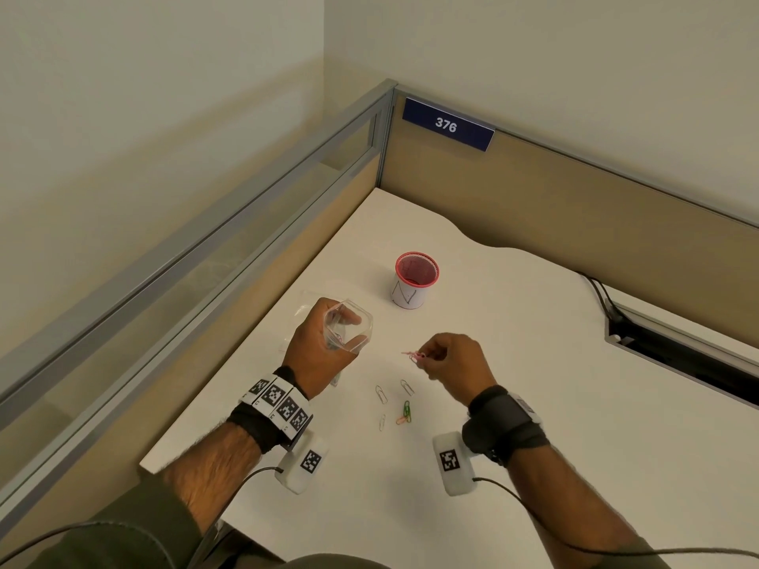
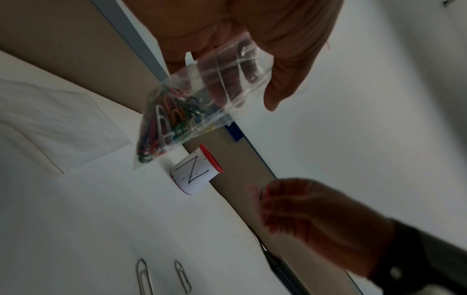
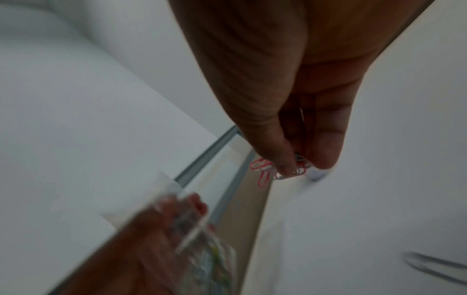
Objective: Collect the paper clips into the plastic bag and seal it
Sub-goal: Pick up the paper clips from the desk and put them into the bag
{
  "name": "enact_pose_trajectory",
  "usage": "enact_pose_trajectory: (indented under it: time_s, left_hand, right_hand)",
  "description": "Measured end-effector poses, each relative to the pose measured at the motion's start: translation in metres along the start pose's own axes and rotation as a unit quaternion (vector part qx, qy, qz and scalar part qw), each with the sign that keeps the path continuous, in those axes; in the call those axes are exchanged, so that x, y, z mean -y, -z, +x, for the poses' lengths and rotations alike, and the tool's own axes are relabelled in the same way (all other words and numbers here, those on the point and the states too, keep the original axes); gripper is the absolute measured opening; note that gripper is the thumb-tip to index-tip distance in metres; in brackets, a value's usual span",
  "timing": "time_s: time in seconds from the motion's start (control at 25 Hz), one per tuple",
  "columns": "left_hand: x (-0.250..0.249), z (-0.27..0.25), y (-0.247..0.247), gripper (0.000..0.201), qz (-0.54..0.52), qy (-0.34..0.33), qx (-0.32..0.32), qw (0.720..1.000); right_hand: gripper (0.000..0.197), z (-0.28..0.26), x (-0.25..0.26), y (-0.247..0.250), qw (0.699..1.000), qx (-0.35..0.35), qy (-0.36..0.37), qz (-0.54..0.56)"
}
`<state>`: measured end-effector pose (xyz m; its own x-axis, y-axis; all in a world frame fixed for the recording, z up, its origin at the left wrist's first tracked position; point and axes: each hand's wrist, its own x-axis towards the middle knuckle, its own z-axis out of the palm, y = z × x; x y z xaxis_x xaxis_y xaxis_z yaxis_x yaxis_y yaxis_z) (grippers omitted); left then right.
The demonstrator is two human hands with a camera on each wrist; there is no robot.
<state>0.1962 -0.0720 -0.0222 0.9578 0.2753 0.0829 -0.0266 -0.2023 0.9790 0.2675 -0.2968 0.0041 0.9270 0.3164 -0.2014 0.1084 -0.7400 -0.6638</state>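
5 paper clips (image 1: pixel 393 405) left on desk (image 1: pixel 534 404) | bag (image 1: pixel 347 328) gripped by left hand (image 1: pixel 318 351) | clips (image 1: pixel 414 356) pinched by right hand (image 1: pixel 454 363) | risk: clips dropped short of bag mouth

I count five loose paper clips (image 1: pixel 393 406) on the tabletop (image 1: pixel 534 404): three silver, one green, one orange. One plastic bag (image 1: pixel 349 328) with a tangle inside, count unreadable. One small pinched bunch (image 1: pixel 414 356), count unreadable. One red-rimmed cup (image 1: pixel 415 281).

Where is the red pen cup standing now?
In the head view, the red pen cup stands on the white desk, beyond both hands, nearer the left hand.
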Motion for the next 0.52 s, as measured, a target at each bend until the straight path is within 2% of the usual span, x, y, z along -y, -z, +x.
enact_pose_trajectory:
  time_s: [0.12, 0.28, 0.4, 0.52]
  left_hand:
    - [0.001, 0.002, -0.005, 0.036, 0.002, -0.006, 0.011, 1.0]
    - [0.0, 0.004, -0.011, 0.037, 0.019, -0.013, 0.024, 0.999]
    - [-0.003, 0.004, -0.016, 0.04, 0.032, -0.017, 0.031, 0.999]
    - [-0.006, 0.005, -0.019, 0.047, 0.026, -0.005, 0.048, 0.998]
  right_hand:
    - [0.008, -0.009, 0.042, 0.026, 0.997, -0.035, 0.065, 0.039]
    - [0.01, -0.014, 0.089, 0.037, 0.983, -0.06, 0.17, -0.023]
    - [0.008, -0.011, 0.107, 0.027, 0.975, -0.046, 0.192, -0.098]
    - [0.015, -0.009, 0.115, 0.017, 0.973, -0.02, 0.19, -0.128]
